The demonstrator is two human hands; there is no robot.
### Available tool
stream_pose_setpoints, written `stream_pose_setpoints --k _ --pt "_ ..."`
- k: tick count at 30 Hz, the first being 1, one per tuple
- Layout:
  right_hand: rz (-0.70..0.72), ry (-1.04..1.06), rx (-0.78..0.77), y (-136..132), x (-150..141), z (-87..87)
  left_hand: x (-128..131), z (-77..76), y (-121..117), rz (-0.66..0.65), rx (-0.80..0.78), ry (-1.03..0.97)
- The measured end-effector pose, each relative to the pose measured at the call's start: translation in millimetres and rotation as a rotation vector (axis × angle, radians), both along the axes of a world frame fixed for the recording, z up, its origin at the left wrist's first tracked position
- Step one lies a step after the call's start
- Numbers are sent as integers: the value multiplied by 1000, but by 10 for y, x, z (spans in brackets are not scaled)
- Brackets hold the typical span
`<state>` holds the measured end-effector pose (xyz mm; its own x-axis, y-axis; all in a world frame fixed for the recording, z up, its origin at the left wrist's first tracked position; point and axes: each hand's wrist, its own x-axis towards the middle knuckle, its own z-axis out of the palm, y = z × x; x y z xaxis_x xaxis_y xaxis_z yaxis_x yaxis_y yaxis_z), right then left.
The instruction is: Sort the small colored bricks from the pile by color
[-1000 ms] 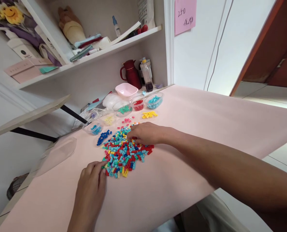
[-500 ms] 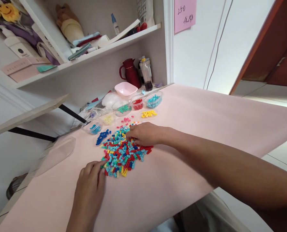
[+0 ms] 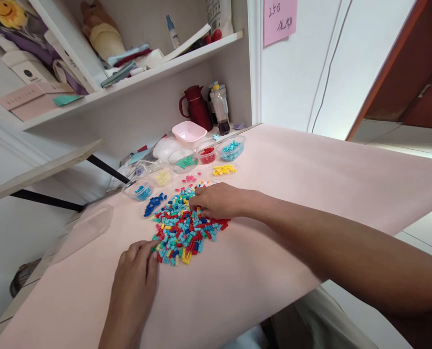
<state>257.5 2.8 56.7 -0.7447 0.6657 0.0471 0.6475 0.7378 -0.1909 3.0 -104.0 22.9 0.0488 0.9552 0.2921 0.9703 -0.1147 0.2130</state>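
Note:
A heap of small toy building bricks (image 3: 186,230) in red, light blue, yellow, green and dark blue lies on the pink table covering. My right hand (image 3: 217,201) rests over the heap's upper right side, fingers bent down among the bricks. Its fingertips are partly hidden, so anything pinched there cannot be made out. At the heap's left edge lies my left hand (image 3: 137,266), fingers loosely stretched, their tips touching the outermost bricks. Dark blue bricks (image 3: 154,204) sit in a shallow clear lid left of the heap, and pink bricks (image 3: 189,179) lie just behind it.
Clear tubs behind hold light blue bricks (image 3: 232,149), red bricks (image 3: 207,155), green bricks (image 3: 186,162) and blue bricks (image 3: 142,193). Yellow bricks (image 3: 224,169) lie nearer. Further back stand a pink bowl (image 3: 189,132), a red jug (image 3: 197,109) and a bottle (image 3: 221,111). A clear lid (image 3: 88,230) lies left.
The view has shifted very slightly. Both hands stay in nearly the same place at the heap, and no brick has visibly been moved.

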Motion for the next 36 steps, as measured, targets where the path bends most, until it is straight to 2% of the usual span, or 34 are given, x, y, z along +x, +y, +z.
stream_pose_setpoints --k 36 --pt "25 10 29 25 7 -47 19 -7 -7 8 -11 30"
